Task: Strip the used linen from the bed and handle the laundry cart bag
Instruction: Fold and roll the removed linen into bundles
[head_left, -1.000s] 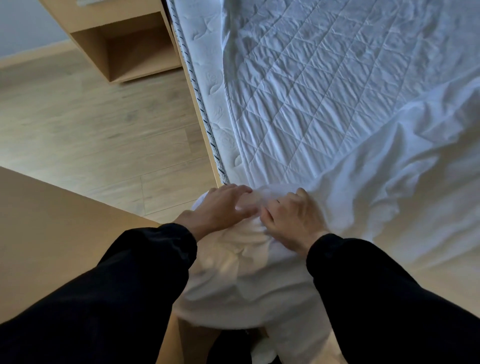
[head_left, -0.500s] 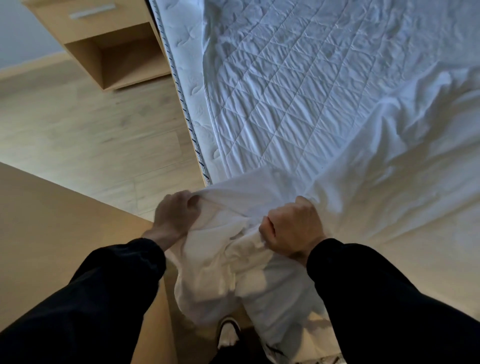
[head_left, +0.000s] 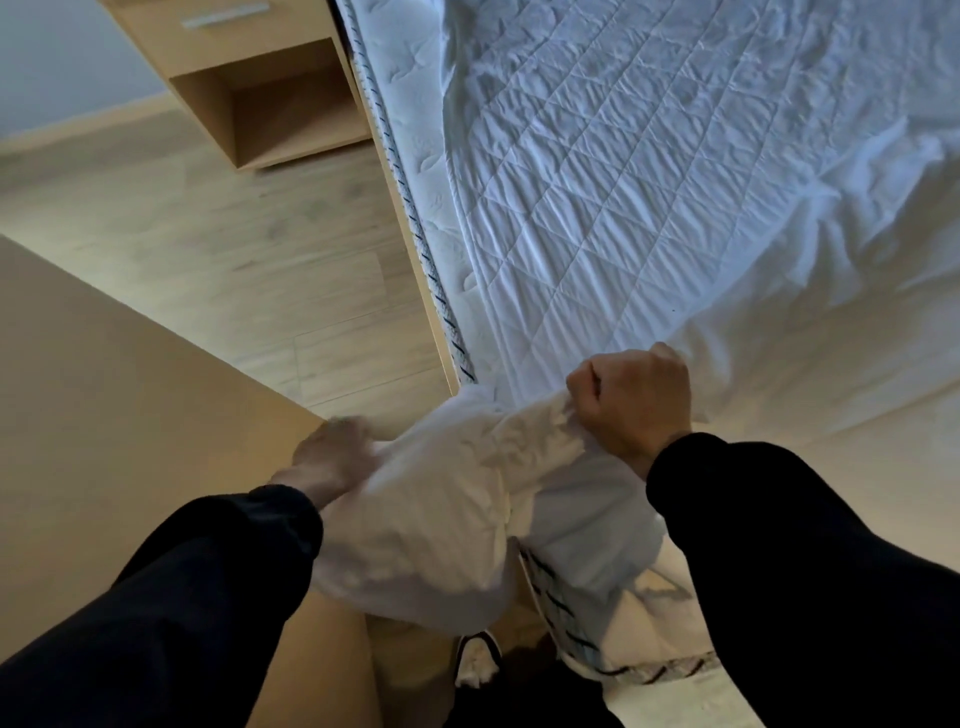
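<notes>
Tan wooden panel (head_left: 104, 389) at lower left. Nightstand (head_left: 249, 78) at top left: drawer with a metal handle above an open cubby. Left hand (head_left: 332, 452), motion-blurred, grasps the left end of the bunched white sheet (head_left: 467, 493) at the mattress corner. Right hand (head_left: 634, 400) is clenched round a fold of the same sheet. The sheet is off this corner and hangs toward a shoe (head_left: 478, 654). The rest lies on the quilted mattress pad (head_left: 623, 182) to the right.

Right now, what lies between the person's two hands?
A bunched stretch of the white sheet, gripped by the left hand and the right hand at either end, seen in the head view.
</notes>
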